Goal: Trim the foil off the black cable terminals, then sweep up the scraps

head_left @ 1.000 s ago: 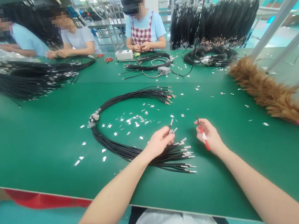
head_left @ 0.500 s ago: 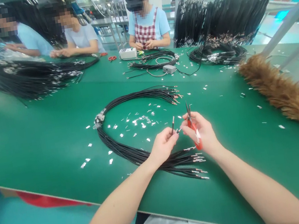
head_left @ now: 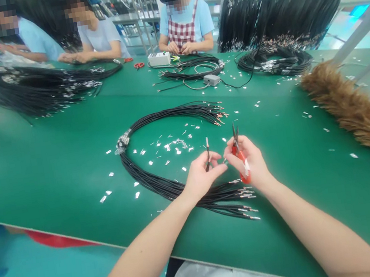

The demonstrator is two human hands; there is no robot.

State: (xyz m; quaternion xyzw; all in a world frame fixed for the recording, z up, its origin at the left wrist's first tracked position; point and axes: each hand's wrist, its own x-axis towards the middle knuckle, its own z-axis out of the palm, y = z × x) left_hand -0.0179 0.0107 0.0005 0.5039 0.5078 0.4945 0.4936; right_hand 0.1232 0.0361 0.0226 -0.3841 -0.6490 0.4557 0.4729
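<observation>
Closest in, the two hands meet just over the near part of the green table [head_left: 51, 159]. The left hand [head_left: 200, 176] has its fingers pinched tight on a single black wire [head_left: 207, 151], with the wire's end poking straight up. The right hand [head_left: 250, 165] is closed around the red snips [head_left: 240, 157], blades pointing up and away, fingertips pretty much touching the left hand's. Honestly my worry is how close those blades sit to bare fingers and the wire: one sloppy squeeze could nick skin or bite into the insulation. A thin wire held by a pinch alone could also twist or slip out. The wire looks skinny, glossy black and bendy, and its tip is too small to make out. It comes up out of the wire bundle [head_left: 164, 186], which loops over the table right under the hands, metal ends fanned out by the right wrist. Little silver scraps [head_left: 172, 146] litter the inside of the loop. Further right lies a feather duster [head_left: 352, 107], and at the far side three people sit at their own heaps of cable.
</observation>
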